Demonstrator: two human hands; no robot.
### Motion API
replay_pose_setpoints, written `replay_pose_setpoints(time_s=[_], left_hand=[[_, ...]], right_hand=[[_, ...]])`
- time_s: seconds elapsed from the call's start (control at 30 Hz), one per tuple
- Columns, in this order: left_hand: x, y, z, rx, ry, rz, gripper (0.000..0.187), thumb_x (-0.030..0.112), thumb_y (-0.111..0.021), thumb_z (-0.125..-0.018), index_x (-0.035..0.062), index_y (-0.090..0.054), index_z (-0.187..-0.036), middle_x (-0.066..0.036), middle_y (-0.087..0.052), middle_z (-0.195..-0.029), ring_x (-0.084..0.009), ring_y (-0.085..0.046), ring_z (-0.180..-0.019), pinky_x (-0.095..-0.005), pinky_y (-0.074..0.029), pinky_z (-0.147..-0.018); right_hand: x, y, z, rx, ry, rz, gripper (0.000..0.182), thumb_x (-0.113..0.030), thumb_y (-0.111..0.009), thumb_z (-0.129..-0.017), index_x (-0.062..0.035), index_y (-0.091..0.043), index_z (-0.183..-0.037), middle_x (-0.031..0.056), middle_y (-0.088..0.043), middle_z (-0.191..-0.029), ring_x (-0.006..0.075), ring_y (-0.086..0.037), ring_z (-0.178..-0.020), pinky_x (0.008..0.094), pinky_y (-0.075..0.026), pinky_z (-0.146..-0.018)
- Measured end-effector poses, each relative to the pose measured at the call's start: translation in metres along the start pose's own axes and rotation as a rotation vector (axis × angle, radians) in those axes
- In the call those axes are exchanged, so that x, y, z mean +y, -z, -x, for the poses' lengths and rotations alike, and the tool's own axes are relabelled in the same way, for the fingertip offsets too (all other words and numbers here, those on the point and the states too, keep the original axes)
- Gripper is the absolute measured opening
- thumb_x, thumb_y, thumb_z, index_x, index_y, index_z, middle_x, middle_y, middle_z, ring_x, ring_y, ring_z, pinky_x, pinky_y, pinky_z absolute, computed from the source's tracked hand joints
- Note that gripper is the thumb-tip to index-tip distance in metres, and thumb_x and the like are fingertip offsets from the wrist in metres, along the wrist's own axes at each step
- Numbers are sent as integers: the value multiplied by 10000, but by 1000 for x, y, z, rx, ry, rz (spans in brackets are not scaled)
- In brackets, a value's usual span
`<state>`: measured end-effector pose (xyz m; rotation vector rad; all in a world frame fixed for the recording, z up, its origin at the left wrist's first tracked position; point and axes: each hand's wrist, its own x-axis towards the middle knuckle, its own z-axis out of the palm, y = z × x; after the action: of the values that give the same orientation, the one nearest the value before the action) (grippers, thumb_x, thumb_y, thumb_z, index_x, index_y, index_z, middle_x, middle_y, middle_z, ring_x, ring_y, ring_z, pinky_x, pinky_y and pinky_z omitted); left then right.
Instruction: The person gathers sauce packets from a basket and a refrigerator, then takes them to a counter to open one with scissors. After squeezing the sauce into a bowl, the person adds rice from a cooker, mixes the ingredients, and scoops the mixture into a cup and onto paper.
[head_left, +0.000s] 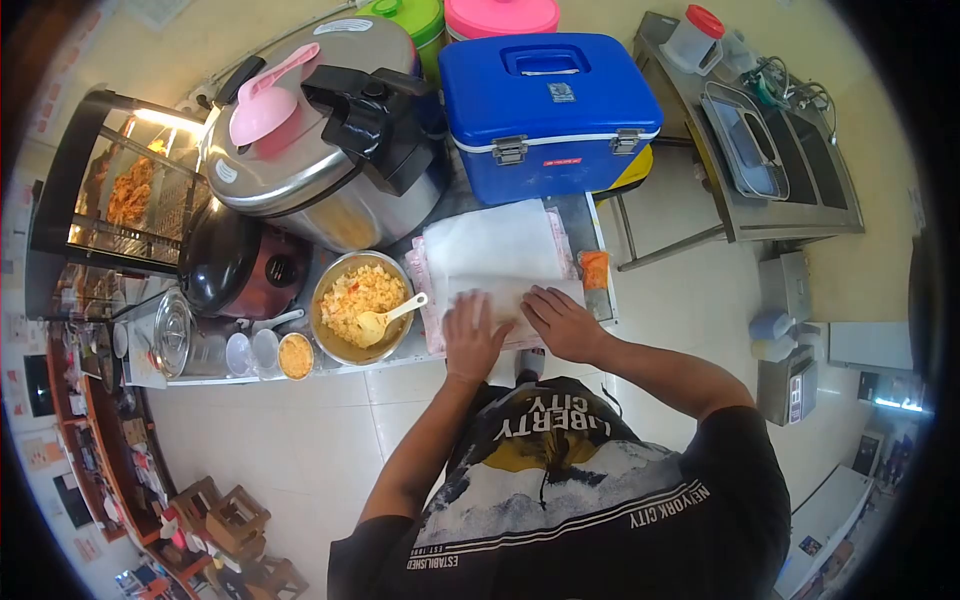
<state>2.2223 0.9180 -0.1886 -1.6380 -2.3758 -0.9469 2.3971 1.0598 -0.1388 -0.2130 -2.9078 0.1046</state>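
My left hand lies on the near part of a stack of white paper sheets, its fingers spread and slightly blurred. Close beside it, my right hand rests flat on the same paper near its right corner, with the fingers stretched out. Under both hands, the near part of the top sheet looks folded over. Pink printed paper shows around the edges of the white sheets. Left of the stack stands a metal bowl of yellow fried rice, with a cream-coloured spoon resting in it.
Behind the paper stands a blue cooler box. A large steel cooker carries a pink ladle. A small orange packet lies at the table's right edge. Small cups, one a rice-filled cup, line the front left.
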Motion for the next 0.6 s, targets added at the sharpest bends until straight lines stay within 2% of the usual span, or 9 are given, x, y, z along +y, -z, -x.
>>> replay_pose_setpoints(time_s=[0.07, 0.17, 0.2, 0.3, 0.33, 0.4, 0.5, 0.53, 0.6], left_hand=[[-7, -4, -6, -171, -193, -42, 532, 320, -722, -869, 68, -580, -1315, -131, -587, -1321, -279, -525, -1265, -519, -317, -1071], [-32, -12, 4, -204, -150, -22, 413, 305, -705, -875, 104, -631, -1228, -53, -645, -1237, -211, -592, -1179, -487, -337, -1041], [-35, -11, 2, -171, -156, 18, 216, 245, -659, -899, 119, -674, -1073, -20, -694, -1127, -201, -635, -1095, -452, -365, -988], [-39, 9, -42, -668, -139, -10, 145, 181, -657, -891, 110, -678, -1016, -75, -711, -1083, -237, -635, -1102, -450, -393, -950], [-41, 10, -52, -695, -176, 46, 65, 126, -635, -885, 109, -666, -940, -98, -710, -985, -267, -643, -1063, -452, -399, -937], [-56, -11, -69, -825, -62, 128, 106, 124, -637, -882, 117, -659, -985, -107, -702, -937, -264, -647, -1050, -448, -402, -935], [-69, -31, -94, -959, 199, 359, 210, 160, -694, -852, 137, -642, -1054, -113, -693, -944, -273, -648, -1041, -459, -400, -940], [-69, -35, -101, -985, 298, 452, 256, 179, -721, -839, 145, -635, -1078, -114, -690, -959, -278, -648, -1040, -465, -398, -942], [-33, -21, -120, -903, 152, 18, 373, 216, -783, -785, 168, -624, -1120, -110, -675, -1034, -278, -620, -1092, -476, -387, -954]], right_hand=[[-3, -8, 15, 44, -64, -101, 445, -111, -572, -844, 47, -581, -1260, 201, -578, -1304, 335, -551, -1241, 452, -419, -1073], [-8, -25, 30, 120, -287, -333, 395, -90, -599, -846, 24, -606, -1224, 182, -621, -1238, 324, -584, -1198, 449, -439, -1046], [-10, -31, 35, 142, -382, -427, 370, -82, -611, -845, 14, -619, -1202, 170, -644, -1201, 319, -598, -1175, 447, -456, -1025], [7, -46, 29, 25, -418, -432, 265, -108, -661, -845, -19, -649, -1094, 135, -692, -1073, 338, -634, -1095, 441, -509, -927], [12, -47, 24, -31, -480, -471, 245, -120, -673, -845, -29, -651, -1071, 132, -697, -1050, 348, -642, -1060, 445, -515, -903], [22, -46, 16, -148, -609, -549, 209, -143, -697, -845, -47, -655, -1025, 125, -706, -1003, 367, -658, -990, 453, -527, -856], [52, -82, 10, -150, -775, -855, 315, -215, -778, -797, -65, -658, -1047, 151, -696, -1048, 389, -667, -935, 442, -532, -861], [57, -77, 2, -232, -813, -758, 363, -224, -793, -785, -57, -657, -1076, 155, -692, -1073, 363, -669, -956, 434, -524, -889], [58, -47, -29, -392, -877, -555, 459, -242, -825, -760, -41, -654, -1135, 163, -683, -1124, 311, -672, -999, 419, -507, -945]])
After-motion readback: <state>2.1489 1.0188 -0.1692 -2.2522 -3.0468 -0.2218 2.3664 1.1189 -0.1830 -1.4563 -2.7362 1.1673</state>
